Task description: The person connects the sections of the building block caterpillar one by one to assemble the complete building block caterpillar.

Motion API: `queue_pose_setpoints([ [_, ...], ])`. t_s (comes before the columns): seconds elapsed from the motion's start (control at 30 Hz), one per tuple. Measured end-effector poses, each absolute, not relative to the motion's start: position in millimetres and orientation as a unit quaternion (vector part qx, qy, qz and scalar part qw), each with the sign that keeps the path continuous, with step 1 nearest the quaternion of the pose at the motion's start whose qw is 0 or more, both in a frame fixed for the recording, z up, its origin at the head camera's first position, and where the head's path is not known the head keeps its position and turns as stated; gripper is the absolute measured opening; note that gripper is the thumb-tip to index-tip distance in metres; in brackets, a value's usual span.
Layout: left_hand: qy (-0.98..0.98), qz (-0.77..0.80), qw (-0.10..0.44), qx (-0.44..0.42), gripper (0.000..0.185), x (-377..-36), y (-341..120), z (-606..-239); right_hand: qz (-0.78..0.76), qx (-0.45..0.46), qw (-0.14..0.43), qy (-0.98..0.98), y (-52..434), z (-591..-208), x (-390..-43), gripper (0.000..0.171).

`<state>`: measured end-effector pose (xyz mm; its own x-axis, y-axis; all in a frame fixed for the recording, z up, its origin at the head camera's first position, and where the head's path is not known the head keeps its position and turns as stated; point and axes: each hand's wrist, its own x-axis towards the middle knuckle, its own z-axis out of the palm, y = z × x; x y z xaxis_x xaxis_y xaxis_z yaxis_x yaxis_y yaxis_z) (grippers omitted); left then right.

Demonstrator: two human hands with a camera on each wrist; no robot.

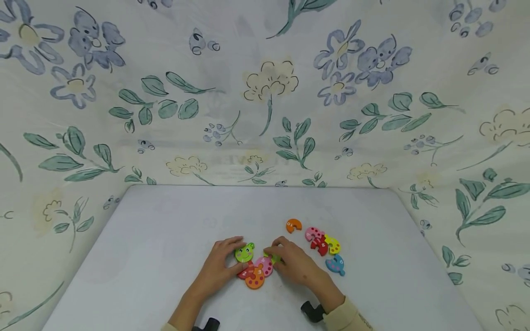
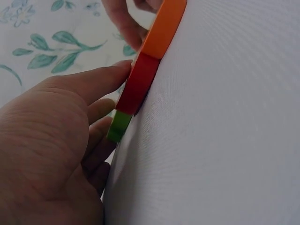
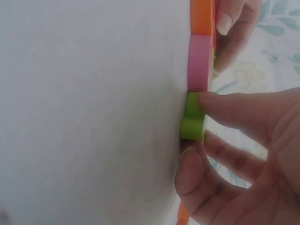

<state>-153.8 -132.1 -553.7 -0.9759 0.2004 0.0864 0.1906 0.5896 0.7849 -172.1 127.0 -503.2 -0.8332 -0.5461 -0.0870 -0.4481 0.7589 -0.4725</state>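
We note loose coloured wooden puzzle pieces (image 1: 323, 246) lying right of both hands. Left hand (image 1: 219, 266) presses the green frog-face piece (image 1: 244, 253); right hand (image 1: 296, 264) pinches a green segment (image 3: 192, 116), seen only in the right wrist view.

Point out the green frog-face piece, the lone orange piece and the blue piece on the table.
green frog-face piece (image 1: 244, 253): head view, on the middle of its face.
lone orange piece (image 1: 293, 225): head view, on its top surface.
blue piece (image 1: 335, 264): head view, on its rounded body.

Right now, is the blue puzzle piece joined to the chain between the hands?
No, the blue piece lies apart on the table, right of the right hand.
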Motion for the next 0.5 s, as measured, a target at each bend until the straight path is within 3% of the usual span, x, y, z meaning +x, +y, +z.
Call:
queue_pose_setpoints([
  [0.23,0.897,0.426,-0.006,0.119,0.066,-153.4,-131.7,-555.3,-0.237,-0.242,0.102,0.935,123.8,-506.3,-167.9,0.041],
  [0.5,0.899,0.421,-0.007,0.121,0.067,-153.3,-130.8,-555.4,-0.263,-0.208,0.114,0.935,133.0,-505.0,-163.3,0.052],
])
